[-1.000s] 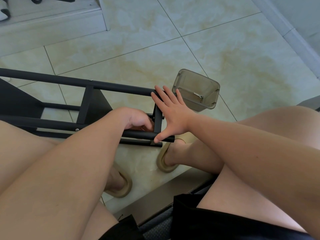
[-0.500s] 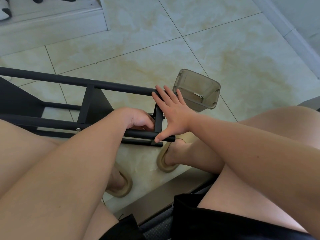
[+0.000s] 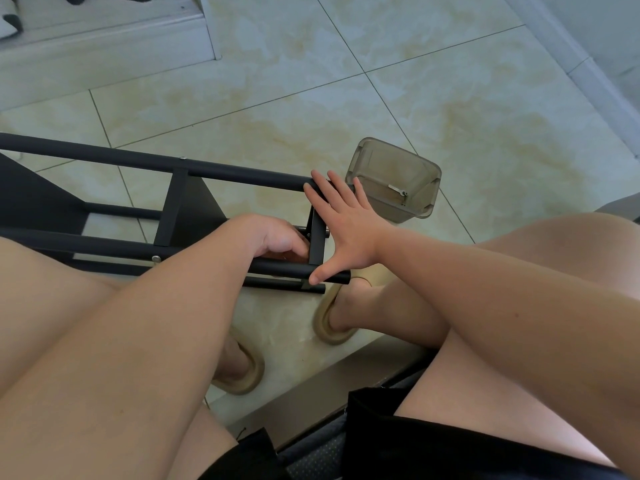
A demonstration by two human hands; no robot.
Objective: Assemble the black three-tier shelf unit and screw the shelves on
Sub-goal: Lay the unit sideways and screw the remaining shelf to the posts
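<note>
Seated, working low over pale marbled floor tiles [image 3: 381, 81]. Black tubular-metal three-tier shelf frame [image 3: 173, 161] tipped on its side across the floor, just ahead of the knees, running off the left edge. Probably laid down to bring the end joints within reach from the seat.

Right hand [image 3: 346, 230]: spread flat and wide, gripping nothing. Fingers [image 3: 320, 192] against the end of the upper tube, thumb down on the end of the lower tube, palm beside the short black end crossbar [image 3: 317, 244]. Judged a brace against sliding or twisting during work on the inner side.

Left hand [image 3: 280, 237]: reaching inside the frame, fingers curled in toward the crossbar, at an apparent bolt. Likely turning or seating a fastener. Contents of the grip, if any, hidden: cannot tell.

Translucent grey-brown plastic tub [image 3: 394, 181] on the floor just beyond the right hand, near the frame's end, with a small silver metal wrench [image 3: 398, 190] lying inside. Presumably parked close for quick reach.

Frame's look: matte black round tubes, flat black shelf panels [image 3: 194, 209] set between them, silver screw heads [image 3: 156, 258] showing at the joints. Rigid and light-looking, apt to roll on its tubes if unbraced. Tan foam slippers [image 3: 332, 336] planted just below the frame's end.
</note>
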